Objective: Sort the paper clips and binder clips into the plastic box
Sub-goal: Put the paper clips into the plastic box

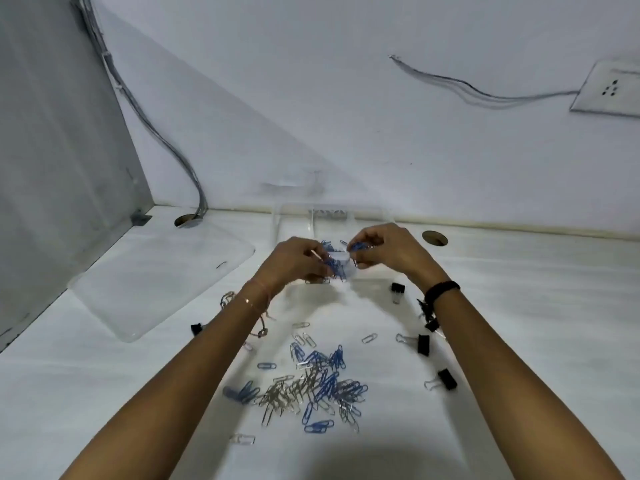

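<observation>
A clear plastic box (294, 216) stands at the back of the white desk, with blue paper clips (326, 244) inside it. Both hands hover over the box. My left hand (294, 259) pinches a bunch of blue paper clips (335, 268). My right hand (384, 249) pinches a few blue paper clips (356, 247) at its fingertips. A loose pile of blue and silver paper clips (308, 386) lies on the desk between my forearms. Black binder clips lie at the right (423, 344), (446, 378), (397, 289) and one at the left (196, 329).
The box's clear lid (156, 282) lies flat on the desk at the left. Two round cable holes (435, 238), (188, 220) open in the desk near the wall. A grey partition (52, 168) closes the left side. A wall socket (609, 90) sits at the upper right.
</observation>
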